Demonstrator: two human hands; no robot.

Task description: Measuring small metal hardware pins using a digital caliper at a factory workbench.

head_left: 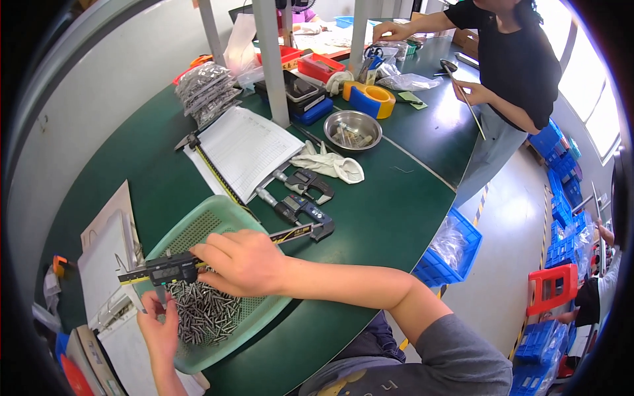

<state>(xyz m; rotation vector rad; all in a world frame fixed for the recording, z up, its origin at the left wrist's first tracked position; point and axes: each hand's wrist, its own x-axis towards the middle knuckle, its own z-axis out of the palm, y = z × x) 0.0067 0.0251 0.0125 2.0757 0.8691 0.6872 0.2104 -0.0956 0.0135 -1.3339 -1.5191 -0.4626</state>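
My right hand (241, 265) grips a black digital caliper (173, 270) by its slider, above a pale green perforated plastic basket (254, 313). A heap of small metal pins (201, 315) fills the bottom of the basket. Thumb and fingers of my left hand (160, 323) are pinched together at the caliper's jaws, over the basket's left side. Whatever lies between those fingertips is too small to make out. Beyond the basket, two digital micrometers (296, 206) rest on the green table (370, 218), close to the caliper's far end.
Printed sheets (247, 148), a white glove (330, 165) and a steel bowl (353, 146) of small parts lie farther back. Bagged parts (205, 89) stand by a metal post (269, 66). Clipboards (105, 264) lie left. Another person (512, 66) stands far right, holding a long thin tool.
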